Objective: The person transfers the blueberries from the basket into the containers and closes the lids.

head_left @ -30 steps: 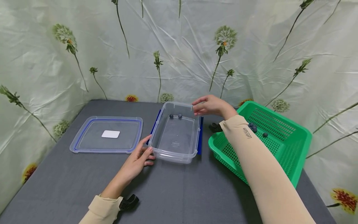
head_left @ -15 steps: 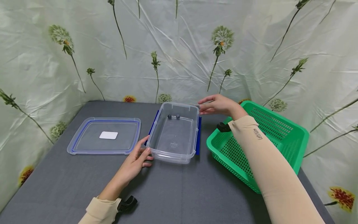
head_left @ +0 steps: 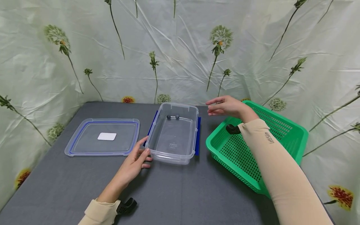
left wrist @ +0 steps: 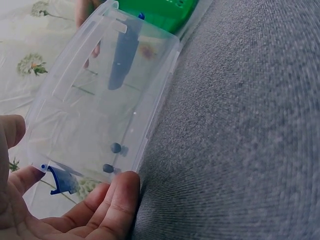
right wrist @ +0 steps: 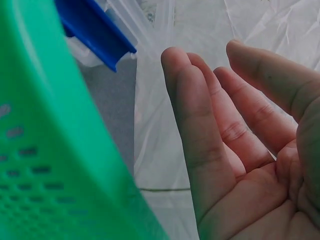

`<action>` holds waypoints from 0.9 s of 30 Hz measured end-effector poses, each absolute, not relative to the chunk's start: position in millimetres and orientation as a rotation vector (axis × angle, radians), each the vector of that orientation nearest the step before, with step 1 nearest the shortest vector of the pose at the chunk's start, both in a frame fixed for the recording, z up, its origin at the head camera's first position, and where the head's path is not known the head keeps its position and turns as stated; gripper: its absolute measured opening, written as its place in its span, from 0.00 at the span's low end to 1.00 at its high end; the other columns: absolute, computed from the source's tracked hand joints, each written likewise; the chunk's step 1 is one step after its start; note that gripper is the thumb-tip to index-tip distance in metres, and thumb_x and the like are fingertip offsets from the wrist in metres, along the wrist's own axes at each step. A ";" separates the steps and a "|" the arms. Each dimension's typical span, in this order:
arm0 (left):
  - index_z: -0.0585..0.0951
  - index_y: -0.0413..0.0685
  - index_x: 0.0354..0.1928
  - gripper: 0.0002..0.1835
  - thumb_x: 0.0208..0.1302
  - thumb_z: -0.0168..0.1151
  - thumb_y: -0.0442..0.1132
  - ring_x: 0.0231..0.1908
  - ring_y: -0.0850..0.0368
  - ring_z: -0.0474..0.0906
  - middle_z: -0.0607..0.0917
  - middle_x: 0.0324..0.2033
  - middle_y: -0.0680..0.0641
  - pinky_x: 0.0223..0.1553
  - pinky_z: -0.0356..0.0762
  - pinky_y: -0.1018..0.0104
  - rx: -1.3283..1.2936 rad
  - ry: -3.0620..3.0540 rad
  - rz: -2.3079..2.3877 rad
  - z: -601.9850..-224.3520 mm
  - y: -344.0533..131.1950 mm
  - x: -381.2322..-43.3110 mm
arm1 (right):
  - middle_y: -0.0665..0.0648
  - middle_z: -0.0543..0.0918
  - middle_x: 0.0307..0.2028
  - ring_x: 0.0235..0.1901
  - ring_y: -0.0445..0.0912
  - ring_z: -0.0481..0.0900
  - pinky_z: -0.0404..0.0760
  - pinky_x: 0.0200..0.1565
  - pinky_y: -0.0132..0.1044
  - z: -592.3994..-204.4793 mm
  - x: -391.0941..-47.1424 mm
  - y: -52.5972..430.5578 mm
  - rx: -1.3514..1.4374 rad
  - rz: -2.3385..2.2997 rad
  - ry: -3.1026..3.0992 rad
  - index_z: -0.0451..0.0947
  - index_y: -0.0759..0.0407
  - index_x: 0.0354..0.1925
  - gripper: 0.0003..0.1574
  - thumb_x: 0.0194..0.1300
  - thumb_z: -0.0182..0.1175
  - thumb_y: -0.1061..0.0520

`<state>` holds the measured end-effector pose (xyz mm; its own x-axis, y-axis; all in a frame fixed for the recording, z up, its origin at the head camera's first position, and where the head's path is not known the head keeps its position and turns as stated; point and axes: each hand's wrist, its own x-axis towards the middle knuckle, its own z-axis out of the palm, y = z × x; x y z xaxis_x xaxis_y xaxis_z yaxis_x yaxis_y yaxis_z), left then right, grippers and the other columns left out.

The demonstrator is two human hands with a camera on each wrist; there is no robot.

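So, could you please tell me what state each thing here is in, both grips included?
Clear container: uncovered.
Blue latches: swung outward, unfastened.
Two dark round pieces: lying inside the container, near its far end.
Clear lid: off, lying flat left of the container.
Green basket: upright, its inside partly hidden by the right sleeve.
Left grip: holding the container's near left corner.
Right grip: relaxed, holding nothing.

Dark lettering (head_left: 269, 137) on the beige right sleeve (head_left: 284, 168) reads "LetsSlim", running lengthwise along the forearm. On the floor of the clear plastic food container (head_left: 174, 131), a small moulded mark (head_left: 173, 145) shows in short lines, too faint to read. A white rectangular label (head_left: 107, 136) shows on the blue-sealed lid (head_left: 126, 134); any print there is too small to tell.
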<state>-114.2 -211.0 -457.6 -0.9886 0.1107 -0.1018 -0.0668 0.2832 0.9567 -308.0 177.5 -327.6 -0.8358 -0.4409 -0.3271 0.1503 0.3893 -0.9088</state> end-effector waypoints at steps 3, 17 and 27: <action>0.56 0.65 0.85 0.30 0.88 0.48 0.47 0.54 0.45 0.85 0.78 0.61 0.32 0.48 0.90 0.63 0.032 2.403 1.790 -456.6 -211.0 -114.2 | 0.61 0.85 0.56 0.51 0.43 0.90 0.85 0.63 0.37 -328.3 -307.3 185.8 -0.259 -1.462 2.128 0.67 0.68 0.77 0.31 0.82 0.58 0.61; 0.58 0.63 0.84 0.30 0.87 0.50 0.50 0.51 0.45 0.86 0.80 0.61 0.30 0.44 0.91 0.60 0.011 2.480 1.748 -453.8 -206.4 -117.0 | 0.52 0.87 0.50 0.50 0.41 0.90 0.87 0.58 0.32 -332.4 -301.5 230.3 -0.226 -1.485 2.135 0.64 0.69 0.78 0.33 0.83 0.58 0.58; 0.58 0.64 0.84 0.30 0.87 0.50 0.50 0.51 0.45 0.86 0.80 0.62 0.30 0.44 0.91 0.60 0.002 2.475 1.748 -454.9 -205.1 -117.6 | 0.50 0.81 0.56 0.50 0.40 0.90 0.87 0.59 0.34 -340.1 -297.8 268.1 -0.197 -1.497 2.124 0.69 0.65 0.74 0.29 0.82 0.59 0.57</action>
